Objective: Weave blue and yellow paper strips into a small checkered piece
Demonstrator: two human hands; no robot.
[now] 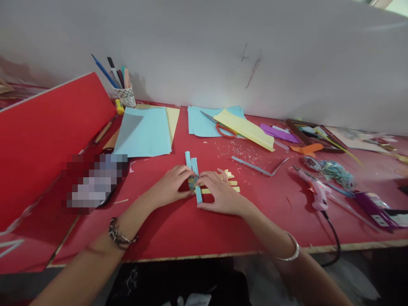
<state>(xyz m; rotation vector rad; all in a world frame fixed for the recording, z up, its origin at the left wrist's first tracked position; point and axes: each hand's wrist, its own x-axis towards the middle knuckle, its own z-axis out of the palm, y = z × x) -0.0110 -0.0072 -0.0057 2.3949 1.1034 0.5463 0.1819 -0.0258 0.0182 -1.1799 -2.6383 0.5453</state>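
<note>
While blue paper strips (pixel 199 195) and yellow paper strips (pixel 235 190) are lying crossed mid-table, the left hand (pixel 172 185) is pinching their left edge between thumb and fingers; the right hand (pixel 221 193) is spreading over them, its grip impossible to tell. Scissors (pixel 227 136) are lying at one o'clock, a glue gun (pixel 318 194) at three; a pen cup (pixel 126 97) is standing at eleven.

Craft workspace: glue gun (pixel 318 195), scissors (pixel 211 118), coloured paper (pixel 145 132)
</note>
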